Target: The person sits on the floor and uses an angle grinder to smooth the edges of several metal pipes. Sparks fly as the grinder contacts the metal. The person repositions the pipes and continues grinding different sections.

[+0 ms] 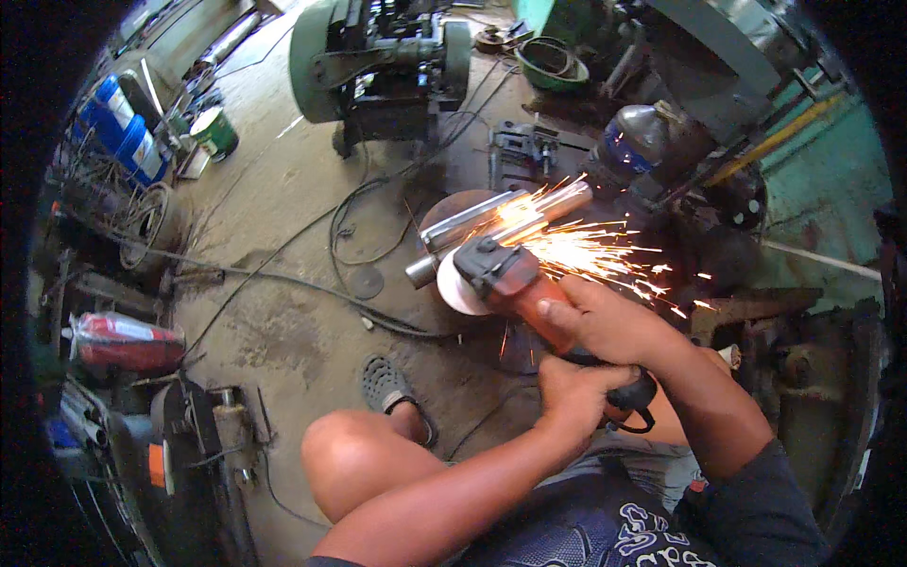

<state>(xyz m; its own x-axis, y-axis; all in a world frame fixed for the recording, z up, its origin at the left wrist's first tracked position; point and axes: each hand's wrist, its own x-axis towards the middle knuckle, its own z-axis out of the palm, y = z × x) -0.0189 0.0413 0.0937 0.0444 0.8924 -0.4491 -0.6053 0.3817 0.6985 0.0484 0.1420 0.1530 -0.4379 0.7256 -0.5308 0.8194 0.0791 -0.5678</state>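
Right hand (605, 321) is wrapped tight around the body of the red angle grinder (515, 279), up near the head. Left hand (574, 392) is clamped on the rear of the same tool, by the black handle end where the cord leaves it. Both fists closed — I see no free fingers.

Grinder sits just in front of my knees, disc (460, 285) facing left, its guard edge against the steel pipes (501, 219). The pipes lie side by side across a round rusty metal base (449, 213) and run from lower left to upper right. Sparks (605, 255) fan out to the right from the contact point — bright, so I can't make out the exact spot where they meet.

My left knee (354, 458) is bent low in the frame, with a sandalled foot (392, 387) on the concrete floor (283, 217) beside it. Black cables (312, 288) snake across the floor toward the work. Green machine (378, 57) stands further back, well apart. Red cylinder (123, 342) lies at far left, blue drums (123, 132) at upper left.
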